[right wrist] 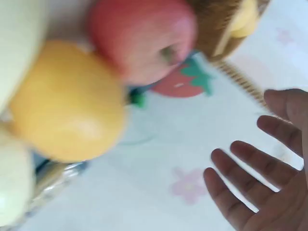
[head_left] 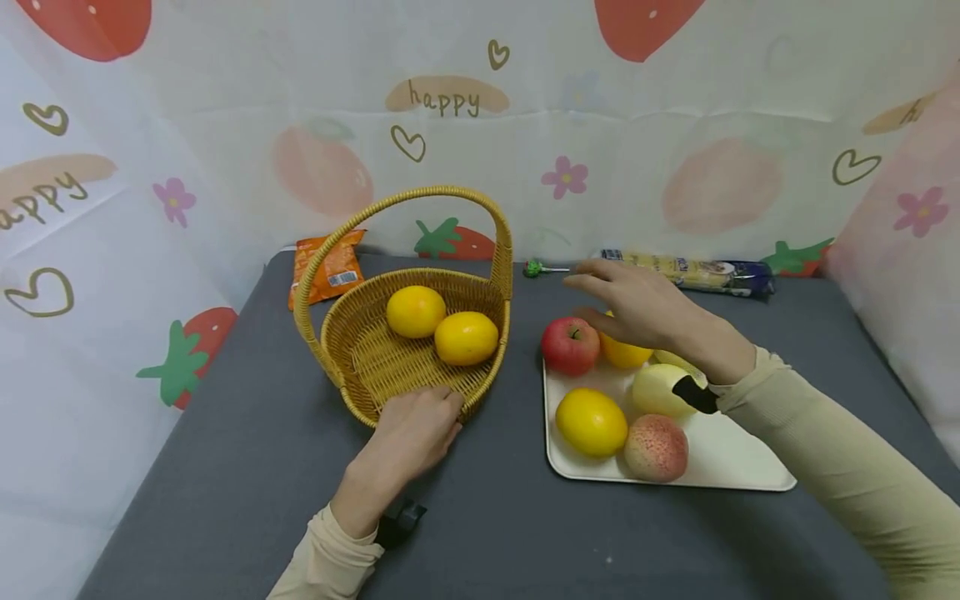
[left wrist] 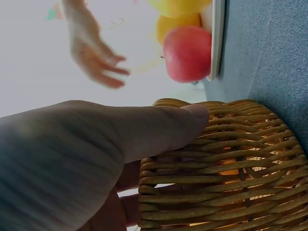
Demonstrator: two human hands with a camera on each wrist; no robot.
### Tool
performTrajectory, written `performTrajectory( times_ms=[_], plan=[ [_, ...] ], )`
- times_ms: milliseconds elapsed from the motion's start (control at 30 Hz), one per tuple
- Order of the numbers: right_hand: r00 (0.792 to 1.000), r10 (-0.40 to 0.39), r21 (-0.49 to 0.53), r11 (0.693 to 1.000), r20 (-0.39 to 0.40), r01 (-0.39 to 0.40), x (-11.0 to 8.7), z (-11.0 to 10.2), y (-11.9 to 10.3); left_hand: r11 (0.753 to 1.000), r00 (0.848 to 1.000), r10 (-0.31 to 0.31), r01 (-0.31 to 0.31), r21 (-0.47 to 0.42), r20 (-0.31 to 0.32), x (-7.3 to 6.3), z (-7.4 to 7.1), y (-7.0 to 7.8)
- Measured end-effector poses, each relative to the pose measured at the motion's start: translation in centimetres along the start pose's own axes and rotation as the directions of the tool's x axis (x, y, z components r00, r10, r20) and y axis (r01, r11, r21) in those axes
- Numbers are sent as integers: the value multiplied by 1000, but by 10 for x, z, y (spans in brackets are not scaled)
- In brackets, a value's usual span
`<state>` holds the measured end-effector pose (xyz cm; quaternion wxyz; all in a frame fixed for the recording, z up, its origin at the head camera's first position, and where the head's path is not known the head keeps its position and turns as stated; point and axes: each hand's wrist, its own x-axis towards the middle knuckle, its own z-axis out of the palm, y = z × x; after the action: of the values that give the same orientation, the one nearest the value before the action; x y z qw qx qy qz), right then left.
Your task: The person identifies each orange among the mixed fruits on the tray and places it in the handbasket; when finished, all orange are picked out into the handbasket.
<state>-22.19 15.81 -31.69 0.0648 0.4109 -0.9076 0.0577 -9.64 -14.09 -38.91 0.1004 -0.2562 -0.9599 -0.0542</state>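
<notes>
My left hand [head_left: 418, 427] grips the near rim of a wicker basket [head_left: 390, 367]; in the left wrist view its thumb [left wrist: 159, 127] lies over the woven edge, fingers on the other side. Two lemons, one [head_left: 416, 312] behind the other [head_left: 467, 338], lie inside the basket. Over the back of a white tray [head_left: 742, 467] hovers my right hand [head_left: 637, 300], fingers spread and holding nothing. Beneath and beside it are a red apple [head_left: 570, 346] and an orange [right wrist: 67, 101]. Another lemon [head_left: 591, 422], a peach [head_left: 656, 448] and a pale yellow fruit [head_left: 662, 392] share the tray.
An orange snack bag [head_left: 341, 271] lies behind the basket's left side. Along the back are a green-headed lollipop [head_left: 534, 267] and a long yellow-and-blue packet [head_left: 720, 277]. A printed cloth [head_left: 465, 167] hangs behind the dark table [head_left: 487, 533].
</notes>
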Motion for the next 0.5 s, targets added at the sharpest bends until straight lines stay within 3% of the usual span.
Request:
performTrajectory(
  times_ms=[133, 300, 500],
  plan=[
    [990, 89, -21, 996, 111, -87, -12, 11, 20, 1000, 1000, -2, 2, -1, 4, 0, 0, 0],
    [957, 166, -3, 985, 237, -170, -22, 19, 34, 1000, 1000, -1, 2, -12, 14, 1, 0, 0],
    [931, 196, 1, 978, 308, -206, -25, 25, 40, 1000, 1000, 7, -7, -6, 9, 1, 0, -1]
  ],
)
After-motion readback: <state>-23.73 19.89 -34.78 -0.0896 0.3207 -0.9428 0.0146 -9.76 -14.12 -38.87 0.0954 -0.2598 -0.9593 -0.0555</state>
